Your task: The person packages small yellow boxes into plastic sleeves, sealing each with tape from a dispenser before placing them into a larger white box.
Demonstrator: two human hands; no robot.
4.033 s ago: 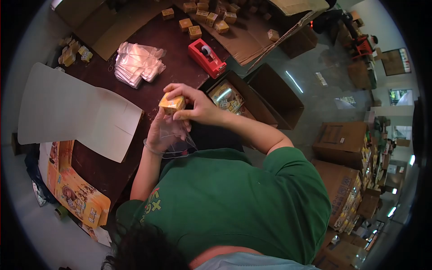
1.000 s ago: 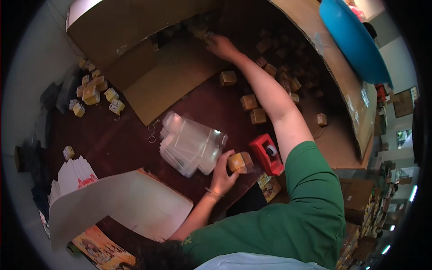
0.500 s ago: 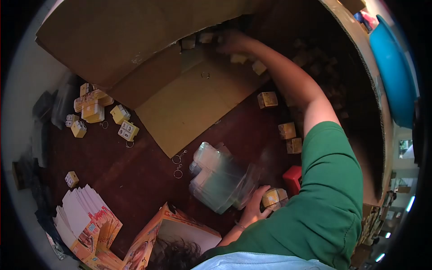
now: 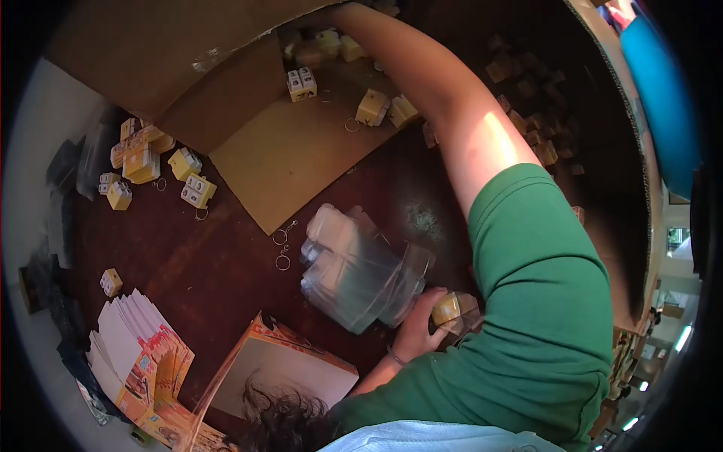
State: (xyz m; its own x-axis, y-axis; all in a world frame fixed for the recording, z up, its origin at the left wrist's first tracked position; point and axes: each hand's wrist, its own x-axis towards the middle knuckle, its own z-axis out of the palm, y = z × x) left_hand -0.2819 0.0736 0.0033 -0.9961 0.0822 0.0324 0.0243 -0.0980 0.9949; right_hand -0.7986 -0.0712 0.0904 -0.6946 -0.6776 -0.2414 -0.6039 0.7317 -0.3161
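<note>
My left hand [image 4: 419, 331] is closed around a clear plastic box [image 4: 468, 310] with a small yellow block [image 4: 446, 309] inside it. Beside its fingertips lies a pile of clear plastic boxes [image 4: 354, 275]. My right forearm [image 4: 407, 56] stretches up into the large cardboard box; the right hand is at the top edge, mostly hidden by the flap, and its fingers cannot be made out. Close to that arm, yellow-and-white block keychains [image 4: 302, 84] and a yellow block [image 4: 372, 108] rest on the cardboard sheet [image 4: 279, 169].
More yellow block keychains [image 4: 141, 162] are piled at left. Two metal key rings [image 4: 282, 262] lie mid-table. Printed cards [image 4: 143, 354] and an open printed box [image 4: 301, 365] stand in front. Many blocks [image 4: 538, 135] fill the shadowed cardboard box; its wall [image 4: 640, 188] rises at right.
My right arm has reached further up and left, its hand passing under the flap. More blocks now lie on the cardboard sheet. My left hand still holds the clear box; the view has shifted.
</note>
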